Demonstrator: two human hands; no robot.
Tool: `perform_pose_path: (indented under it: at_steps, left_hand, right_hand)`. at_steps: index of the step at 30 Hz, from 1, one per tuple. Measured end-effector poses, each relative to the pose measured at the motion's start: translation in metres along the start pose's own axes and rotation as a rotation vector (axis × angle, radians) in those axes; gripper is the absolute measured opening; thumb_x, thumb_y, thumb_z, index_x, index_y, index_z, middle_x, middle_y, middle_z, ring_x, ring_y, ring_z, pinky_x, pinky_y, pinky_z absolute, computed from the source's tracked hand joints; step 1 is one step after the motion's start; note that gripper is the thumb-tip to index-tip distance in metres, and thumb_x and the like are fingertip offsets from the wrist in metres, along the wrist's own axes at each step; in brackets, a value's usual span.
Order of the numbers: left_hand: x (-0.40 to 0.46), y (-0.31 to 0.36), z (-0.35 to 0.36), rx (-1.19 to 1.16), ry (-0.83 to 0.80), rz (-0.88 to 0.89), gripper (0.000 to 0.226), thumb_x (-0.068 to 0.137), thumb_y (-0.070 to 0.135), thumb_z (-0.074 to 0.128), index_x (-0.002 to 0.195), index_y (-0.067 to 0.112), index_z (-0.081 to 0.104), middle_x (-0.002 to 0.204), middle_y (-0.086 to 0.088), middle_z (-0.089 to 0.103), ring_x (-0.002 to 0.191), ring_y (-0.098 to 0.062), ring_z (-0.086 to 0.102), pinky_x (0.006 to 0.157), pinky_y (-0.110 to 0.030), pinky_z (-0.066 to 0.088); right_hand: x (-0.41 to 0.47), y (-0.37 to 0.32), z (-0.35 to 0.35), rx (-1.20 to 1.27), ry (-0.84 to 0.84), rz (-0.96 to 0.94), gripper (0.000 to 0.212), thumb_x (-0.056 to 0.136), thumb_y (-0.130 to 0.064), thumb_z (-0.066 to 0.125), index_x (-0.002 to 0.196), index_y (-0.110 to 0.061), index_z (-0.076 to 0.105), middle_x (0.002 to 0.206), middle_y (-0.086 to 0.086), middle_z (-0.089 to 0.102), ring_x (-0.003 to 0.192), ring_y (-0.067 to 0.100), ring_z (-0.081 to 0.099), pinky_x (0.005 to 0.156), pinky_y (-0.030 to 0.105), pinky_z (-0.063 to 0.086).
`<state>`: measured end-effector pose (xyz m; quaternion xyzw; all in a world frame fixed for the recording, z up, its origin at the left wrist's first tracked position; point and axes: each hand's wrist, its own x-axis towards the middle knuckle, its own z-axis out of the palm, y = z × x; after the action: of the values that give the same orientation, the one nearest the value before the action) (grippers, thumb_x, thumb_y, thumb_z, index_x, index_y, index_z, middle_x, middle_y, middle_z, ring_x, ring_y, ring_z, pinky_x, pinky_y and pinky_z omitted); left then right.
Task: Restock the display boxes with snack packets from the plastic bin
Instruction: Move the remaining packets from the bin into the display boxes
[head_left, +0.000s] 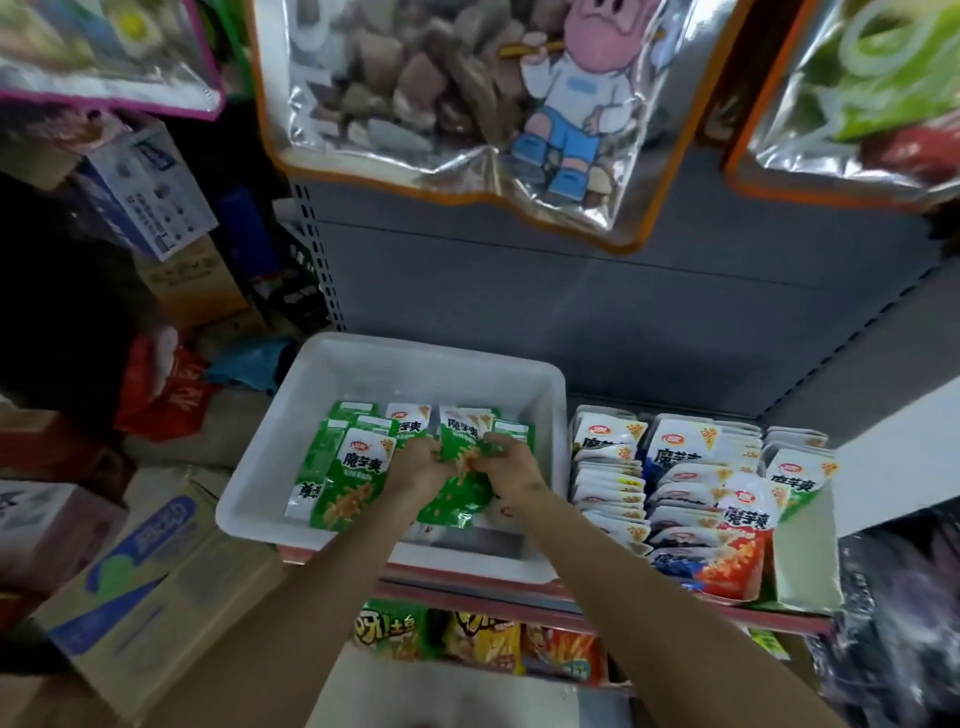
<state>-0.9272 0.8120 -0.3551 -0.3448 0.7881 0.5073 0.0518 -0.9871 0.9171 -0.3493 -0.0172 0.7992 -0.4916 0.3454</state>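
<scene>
A white plastic bin (363, 364) sits on the shelf and holds several green snack packets (348, 483). Both hands are inside it. My left hand (415, 465) and my right hand (511, 467) together grip a bunch of green packets (457, 499) between them, fingers curled into the bundle. To the right of the bin stand display boxes (805, 566) filled with upright rows of white, blue and red packets (691, 493).
Large foil snack bags (467, 104) hang overhead, close above the shelf. Cardboard cartons (140, 587) are stacked at the left. A lower shelf holds chip bags (478, 642). The grey shelf back panel (571, 312) rises behind the bin.
</scene>
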Motion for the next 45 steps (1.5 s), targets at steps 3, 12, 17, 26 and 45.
perform_pose_path:
  at_steps: [3, 12, 17, 26, 45]
  left_hand:
    - [-0.015, 0.016, -0.008, -0.165, -0.009, 0.047, 0.019, 0.086, 0.006, 0.065, 0.105, 0.006, 0.062, 0.092, -0.006, 0.064, 0.089, -0.022, 0.060, 0.080, -0.032, 0.048]
    - [-0.067, 0.082, -0.001, -0.280, -0.075, 0.284, 0.021, 0.086, 0.010, 0.066, 0.095, 0.027, 0.057, 0.091, 0.009, 0.061, 0.080, 0.000, 0.057, 0.071, -0.020, 0.051]
    - [-0.074, 0.133, 0.056, -0.164, -0.086, 0.458, 0.018, 0.084, 0.005, 0.067, 0.098, 0.014, 0.059, 0.084, 0.003, 0.061, 0.073, 0.001, 0.057, 0.063, -0.004, 0.042]
    - [-0.090, 0.200, 0.169, 0.275, -0.102, 0.700, 0.038, 0.087, 0.018, 0.064, 0.124, 0.011, 0.055, 0.119, -0.005, 0.055, 0.105, -0.017, 0.056, 0.091, -0.028, 0.045]
    - [-0.066, 0.190, 0.227, 1.191, -0.043, 0.747, 0.051, 0.093, 0.039, 0.051, 0.140, 0.022, 0.041, 0.156, -0.006, 0.018, 0.143, -0.023, 0.019, 0.118, -0.038, -0.002]
  right_hand:
    - [-0.006, -0.011, -0.010, -0.035, 0.104, -0.055, 0.031, 0.088, -0.002, 0.058, 0.119, -0.004, 0.057, 0.103, 0.013, 0.064, 0.088, 0.022, 0.058, 0.072, 0.026, 0.048]
    - [-0.047, -0.037, -0.093, 0.200, 0.161, -0.285, 0.008, 0.089, -0.009, 0.061, 0.090, -0.008, 0.053, 0.080, 0.011, 0.057, 0.069, 0.020, 0.053, 0.062, 0.032, 0.045]
    - [-0.077, -0.024, -0.172, 0.240, 0.237, -0.407, 0.017, 0.089, -0.001, 0.059, 0.079, -0.011, 0.050, 0.067, 0.000, 0.056, 0.062, 0.012, 0.052, 0.061, 0.028, 0.045]
    - [-0.099, 0.032, -0.299, 0.255, 0.478, -0.427, 0.017, 0.089, 0.002, 0.056, 0.086, -0.014, 0.053, 0.076, 0.003, 0.059, 0.067, 0.013, 0.055, 0.063, 0.025, 0.047]
    - [-0.049, 0.101, -0.333, -0.493, 0.413, -0.345, 0.043, 0.079, 0.004, 0.052, 0.118, -0.014, 0.052, 0.107, 0.010, 0.067, 0.097, 0.032, 0.061, 0.075, 0.036, 0.051]
